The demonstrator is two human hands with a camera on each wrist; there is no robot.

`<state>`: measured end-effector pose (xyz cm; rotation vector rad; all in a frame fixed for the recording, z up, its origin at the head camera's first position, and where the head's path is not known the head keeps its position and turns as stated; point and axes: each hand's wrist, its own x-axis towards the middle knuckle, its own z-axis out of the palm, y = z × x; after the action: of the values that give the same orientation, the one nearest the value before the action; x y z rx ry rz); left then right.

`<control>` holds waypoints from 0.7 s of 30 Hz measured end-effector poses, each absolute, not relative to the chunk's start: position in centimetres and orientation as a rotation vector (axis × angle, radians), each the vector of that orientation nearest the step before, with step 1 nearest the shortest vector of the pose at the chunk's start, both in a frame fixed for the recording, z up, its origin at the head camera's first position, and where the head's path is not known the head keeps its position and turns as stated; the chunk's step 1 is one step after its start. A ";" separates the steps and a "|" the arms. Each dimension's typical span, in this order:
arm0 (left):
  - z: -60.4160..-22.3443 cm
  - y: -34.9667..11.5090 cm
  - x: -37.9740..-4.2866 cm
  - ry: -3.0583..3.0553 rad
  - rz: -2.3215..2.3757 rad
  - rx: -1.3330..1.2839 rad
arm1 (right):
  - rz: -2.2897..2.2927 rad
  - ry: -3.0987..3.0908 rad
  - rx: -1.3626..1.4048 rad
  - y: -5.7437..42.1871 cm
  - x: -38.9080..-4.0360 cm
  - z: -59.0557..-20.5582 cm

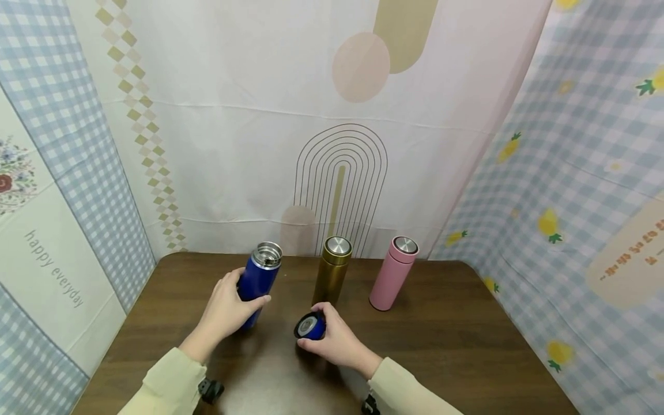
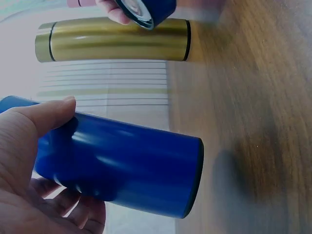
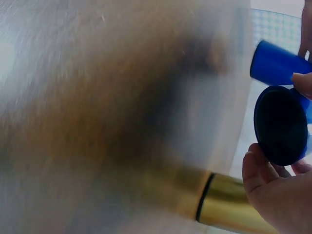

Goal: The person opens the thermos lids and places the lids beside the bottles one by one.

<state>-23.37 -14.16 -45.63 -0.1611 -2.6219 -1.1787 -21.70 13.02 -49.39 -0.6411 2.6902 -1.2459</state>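
My left hand (image 1: 228,304) grips a blue thermos bottle (image 1: 261,281) around its side, thumb across the front. The bottle leans slightly, and its steel mouth is uncovered. In the left wrist view, the blue bottle's black-edged base (image 2: 195,178) is raised, with a shadow on the table beyond it. My right hand (image 1: 339,341) holds a blue lid (image 1: 317,329) between thumb and fingers, to the right of the bottle and lower. A round grey end of the lid faces left in the head view. Its dark round face (image 3: 281,126) shows in the right wrist view.
A gold thermos bottle (image 1: 331,279) stands capped just behind my right hand. Farther right is a capped pink thermos bottle (image 1: 392,279). The brown wooden table (image 1: 446,346) ends against a patterned cloth backdrop (image 1: 233,173), with checked cloth (image 1: 544,190) on the right.
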 end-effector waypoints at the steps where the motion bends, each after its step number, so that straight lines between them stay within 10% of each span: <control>1: -45.7 -14.2 -23.6 -2.620 -1.183 -0.159 | -1.234 2.695 -0.636 12.8 -21.7 -49.6; 21: -46.8 -15.0 -25.9 -2.680 -1.244 -0.052 | -1.118 2.719 -0.676 9.4 -22.1 -51.3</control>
<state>-25.87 -14.98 -46.82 -0.0518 -2.6797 -1.2439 -22.07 9.37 -51.30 -0.6759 2.7188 -1.1176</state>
